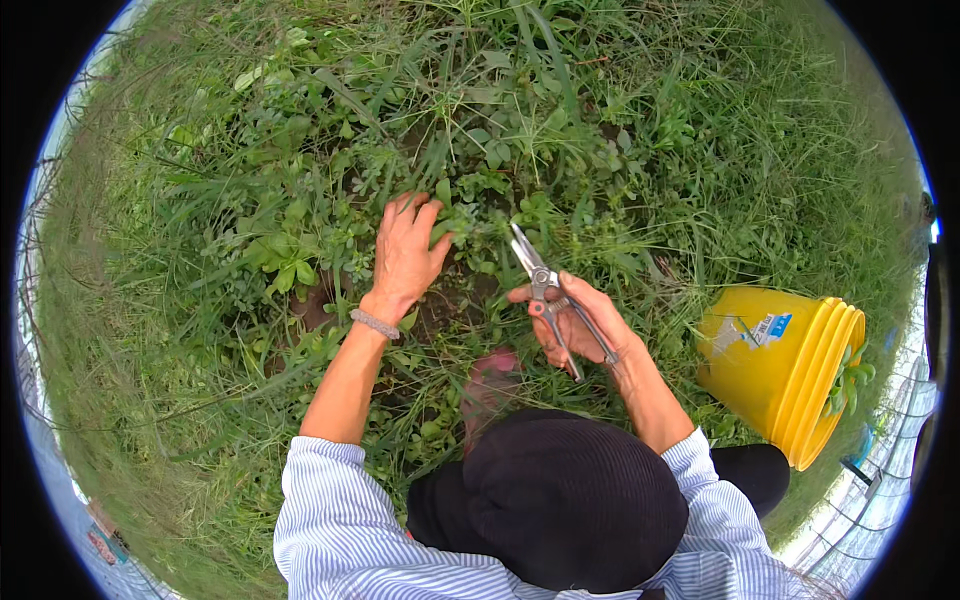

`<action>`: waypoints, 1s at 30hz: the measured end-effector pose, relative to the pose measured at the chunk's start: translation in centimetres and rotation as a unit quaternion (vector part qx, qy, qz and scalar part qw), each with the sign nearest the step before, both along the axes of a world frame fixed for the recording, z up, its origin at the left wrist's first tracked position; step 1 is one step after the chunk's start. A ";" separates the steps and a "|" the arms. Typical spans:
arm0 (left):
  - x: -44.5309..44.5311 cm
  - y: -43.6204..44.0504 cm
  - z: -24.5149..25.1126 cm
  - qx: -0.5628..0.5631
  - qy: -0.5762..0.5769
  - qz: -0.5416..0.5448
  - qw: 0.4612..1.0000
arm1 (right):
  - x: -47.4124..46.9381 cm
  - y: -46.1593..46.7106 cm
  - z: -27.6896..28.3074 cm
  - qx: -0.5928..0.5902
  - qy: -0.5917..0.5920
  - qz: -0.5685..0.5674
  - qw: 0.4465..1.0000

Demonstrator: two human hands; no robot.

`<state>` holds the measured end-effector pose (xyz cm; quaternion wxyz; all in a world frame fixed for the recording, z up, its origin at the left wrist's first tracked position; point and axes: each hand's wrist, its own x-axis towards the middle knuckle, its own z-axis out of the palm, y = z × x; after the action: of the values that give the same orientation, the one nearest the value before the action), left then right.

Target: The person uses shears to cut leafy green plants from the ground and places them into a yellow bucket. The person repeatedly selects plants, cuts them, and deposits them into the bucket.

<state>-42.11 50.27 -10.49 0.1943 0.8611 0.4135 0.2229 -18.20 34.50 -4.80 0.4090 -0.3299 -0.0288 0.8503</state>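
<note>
My left hand [409,251] reaches into low leafy plants [469,217], its fingertips partly hidden among the leaves. Whether the fingers grip a stem, I cannot tell. A bracelet [375,324] circles that wrist. In my right hand [592,322] lies a pair of pruning shears [541,279] with metal handles, a coil spring and a red-ringed part near the pivot. The blades point up and left toward the plants by my left hand, apart from its fingers. The shears' handles are spread.
A yellow plastic bucket [757,352] bearing a torn label stands tilted in the grass at right, with green leaves [847,382] at its mouth. Bare soil [450,307] shows below my left hand. Dense grass [187,352] surrounds me. Pale sheeting [855,517] edges the lower right.
</note>
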 end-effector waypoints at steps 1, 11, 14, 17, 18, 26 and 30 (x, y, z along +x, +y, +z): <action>0.0 0.3 -0.3 0.001 -0.005 0.001 1.000 | -0.9 0.9 -0.1 0.017 -0.023 0.048 0.998; -0.9 2.0 -2.1 -0.030 -0.051 0.055 0.997 | -2.9 3.4 0.9 0.065 -0.070 0.125 0.988; -1.1 2.2 -2.4 -0.078 -0.072 0.085 0.991 | -2.5 2.2 2.6 0.138 0.032 0.069 0.987; -1.0 2.5 -2.6 -0.080 -0.085 0.095 0.989 | -2.1 2.1 3.1 0.160 0.060 0.153 0.973; -1.0 2.6 -2.6 -0.084 -0.082 0.097 0.988 | -2.6 2.0 2.9 0.129 -0.014 0.182 0.975; -1.2 2.5 -2.4 -0.123 -0.066 0.106 0.985 | -6.7 5.9 -2.4 -0.074 -0.079 0.075 0.991; -1.2 2.4 -2.3 -0.126 -0.069 0.102 0.984 | -7.5 7.3 -3.0 -0.092 -0.106 0.064 0.988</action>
<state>-43.26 52.66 -12.81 0.3057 0.7654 0.5098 0.2466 -25.73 41.78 -7.84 0.3159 -0.4520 -0.0144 0.8341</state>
